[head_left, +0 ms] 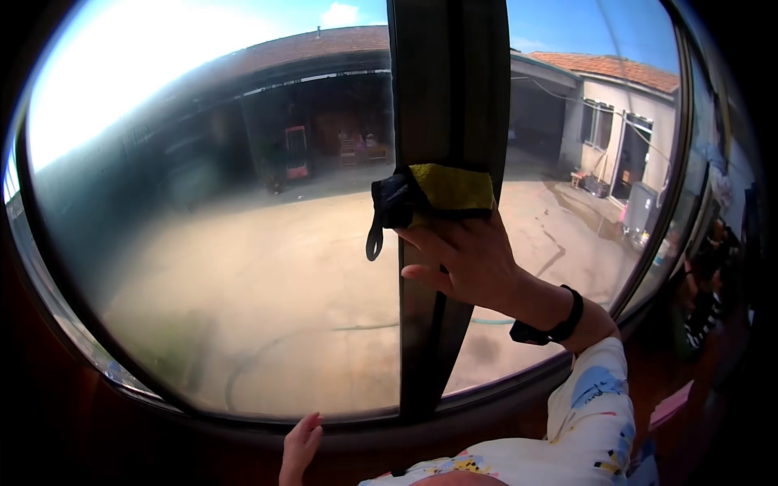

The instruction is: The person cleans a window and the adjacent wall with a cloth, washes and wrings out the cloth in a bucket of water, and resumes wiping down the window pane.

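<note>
A yellow cloth [454, 188] with black edging and a black hanging loop lies against the dark vertical window frame [446, 89]. My right hand [466, 255], with a black band at the wrist, presses the cloth to this frame, its fingertips hidden under or behind the fabric. Low in the view, my left hand [302, 441] is raised near the bottom edge of the window, away from the cloth. Its fingers are held close together, and whether anything is in them cannot be made out.
A hazy glass pane [243, 259] fills the left side, and a clearer pane [559, 211] is on the right. The window's lower frame [324, 425] curves beneath them. At the far right are dark items and a pink object [671, 405].
</note>
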A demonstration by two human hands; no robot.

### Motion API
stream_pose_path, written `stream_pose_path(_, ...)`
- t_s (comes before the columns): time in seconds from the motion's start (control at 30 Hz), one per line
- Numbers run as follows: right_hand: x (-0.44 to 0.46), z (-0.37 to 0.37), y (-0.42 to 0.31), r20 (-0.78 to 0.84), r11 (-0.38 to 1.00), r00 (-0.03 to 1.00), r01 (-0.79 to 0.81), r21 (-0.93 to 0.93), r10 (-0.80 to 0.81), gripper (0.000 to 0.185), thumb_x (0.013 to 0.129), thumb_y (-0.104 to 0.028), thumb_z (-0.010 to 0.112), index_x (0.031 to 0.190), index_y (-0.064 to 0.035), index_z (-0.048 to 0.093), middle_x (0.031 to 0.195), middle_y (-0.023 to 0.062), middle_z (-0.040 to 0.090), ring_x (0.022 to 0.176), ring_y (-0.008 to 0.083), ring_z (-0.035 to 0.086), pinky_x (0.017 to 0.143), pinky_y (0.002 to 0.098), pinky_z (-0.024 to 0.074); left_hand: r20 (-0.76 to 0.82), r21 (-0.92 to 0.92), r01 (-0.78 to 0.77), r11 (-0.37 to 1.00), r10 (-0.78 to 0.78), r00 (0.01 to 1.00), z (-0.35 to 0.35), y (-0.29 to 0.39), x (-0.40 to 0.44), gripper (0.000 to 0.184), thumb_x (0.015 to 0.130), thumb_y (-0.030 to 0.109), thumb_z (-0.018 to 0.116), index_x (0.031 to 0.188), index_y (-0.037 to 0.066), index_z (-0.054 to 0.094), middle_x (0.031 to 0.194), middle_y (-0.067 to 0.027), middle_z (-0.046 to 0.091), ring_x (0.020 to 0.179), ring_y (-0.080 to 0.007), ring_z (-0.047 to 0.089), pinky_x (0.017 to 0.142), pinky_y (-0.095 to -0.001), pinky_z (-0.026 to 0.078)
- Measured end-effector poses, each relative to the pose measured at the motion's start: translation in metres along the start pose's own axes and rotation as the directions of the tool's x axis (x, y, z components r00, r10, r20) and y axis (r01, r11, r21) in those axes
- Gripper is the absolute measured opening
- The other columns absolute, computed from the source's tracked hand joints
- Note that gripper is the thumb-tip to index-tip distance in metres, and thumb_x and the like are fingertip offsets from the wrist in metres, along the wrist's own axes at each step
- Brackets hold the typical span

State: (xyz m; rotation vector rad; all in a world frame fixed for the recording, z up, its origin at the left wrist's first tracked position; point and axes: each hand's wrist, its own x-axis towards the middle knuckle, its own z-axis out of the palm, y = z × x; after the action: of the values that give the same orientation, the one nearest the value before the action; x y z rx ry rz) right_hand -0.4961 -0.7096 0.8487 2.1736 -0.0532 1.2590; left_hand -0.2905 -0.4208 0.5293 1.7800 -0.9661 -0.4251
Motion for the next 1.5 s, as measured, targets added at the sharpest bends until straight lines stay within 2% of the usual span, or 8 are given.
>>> stream_pose_path(0.3,0.116,-0.018,0.078,-0.372,0.994,0.927,0.002,-0.106,-0.041,0.048,0.089,-0.039,0.057,0.131,-0.0192,0.046,0.117,0.0049,0.058,0.111,0.0257,0.051,0.095,0.0454,0.034,-0.027,-0.091,-0.021,0.996,0.019,0.999,-0.005,-0.014,0.029,0.034,0.089,0.011,0.059,0.122,0.004,0.055,0.105,-0.0085,0.068,0.086,-0.0099,0.063,0.075,-0.024,0.05)
stream_pose_path(0.53,0.041,-0.012,0.027,-0.033,0.993,0.997,-0.078,-0.083,0.076,0.05,0.091,-0.042,0.052,0.131,-0.0117,0.047,0.121,0.0156,0.054,0.115,0.0362,0.047,0.098,0.0473,0.0314,0.023,-0.073,0.039,0.997,-0.038,0.999,-0.003,-0.036,0.019,0.032,0.091,0.007,0.056,0.123,0.003,0.053,0.101,-0.0102,0.068,0.094,-0.0135,0.063,0.082,-0.0264,0.049)
stream_pose_path(1.0,0.339,-0.093,0.203,-0.332,0.944,0.903,-0.318,-0.093,0.271,0.064,0.092,-0.059,0.035,0.134,-0.0101,0.041,0.126,0.018,0.053,0.115,0.0338,0.052,0.096,0.0396,0.042,-0.017,-0.079,0.046,0.996,-0.047,0.999,-0.012,-0.026,0.022,0.031,0.097,0.019,0.049,0.123,0.004,0.054,0.104,-0.0119,0.066,0.092,-0.0208,0.059,0.081,-0.033,0.047)
stream_pose_path(1.13,0.398,-0.087,0.328,-0.351,0.824,0.915,-0.035,-0.565,-0.202,0.06,0.094,-0.055,0.035,0.139,-0.0141,0.036,0.133,0.0121,0.05,0.124,0.031,0.046,0.1,0.0376,0.0399,-0.046,0.007,0.042,0.999,-0.042,0.998,-0.028,-0.023,0.023,0.035,0.093,0.017,0.054,0.127,0.009,0.052,0.106,-0.0087,0.067,0.089,-0.015,0.061,0.078,-0.0291,0.048)
stream_pose_path(1.2,0.377,-0.081,0.308,-0.377,0.868,0.911,-0.043,-0.494,-0.169,0.059,0.095,-0.054,0.034,0.139,-0.0149,0.037,0.136,0.0117,0.048,0.126,0.0306,0.043,0.103,0.0368,0.0369,-0.067,-0.024,0.017,1.0,-0.019,0.998,-0.034,-0.024,0.025,0.034,0.093,0.017,0.054,0.126,0.009,0.052,0.105,-0.0089,0.067,0.09,-0.0164,0.061,0.078,-0.0292,0.048)
stream_pose_path(1.23,0.343,-0.092,0.215,-0.369,0.943,0.887,-0.326,-0.073,0.278,0.059,0.095,-0.054,0.033,0.137,-0.0138,0.041,0.14,0.0109,0.043,0.128,0.0301,0.041,0.105,0.0354,0.0337,-0.068,-0.027,0.015,1.0,-0.017,0.998,-0.036,-0.028,0.026,0.034,0.093,0.017,0.054,0.126,0.009,0.052,0.105,-0.0089,0.067,0.09,-0.0164,0.061,0.078,-0.0292,0.048)
stream_pose_path(1.3,0.3,-0.078,0.207,-0.357,0.995,0.932,0.038,-0.087,-0.066,0.054,0.096,-0.051,0.035,0.137,-0.016,0.043,0.135,0.0096,0.05,0.128,0.0255,0.043,0.106,0.035,0.0319,-0.033,-0.056,0.009,0.998,-0.011,0.999,-0.037,-0.035,0.03,0.034,0.093,0.017,0.054,0.126,0.008,0.053,0.104,-0.0088,0.067,0.089,-0.0175,0.061,0.079,-0.0305,0.048)
stream_pose_path(1.5,0.139,-0.042,0.094,-0.118,0.986,0.989,-0.106,-0.129,0.091,0.049,0.098,-0.045,0.035,0.137,-0.0165,0.043,0.138,0.0117,0.045,0.134,0.0315,0.033,0.109,0.0457,0.0232,0.043,-0.051,-0.012,0.999,0.014,0.999,-0.045,-0.035,0.04,0.032,0.094,0.017,0.054,0.124,0.008,0.053,0.103,-0.0098,0.067,0.09,-0.0194,0.061,0.079,-0.0321,0.048)
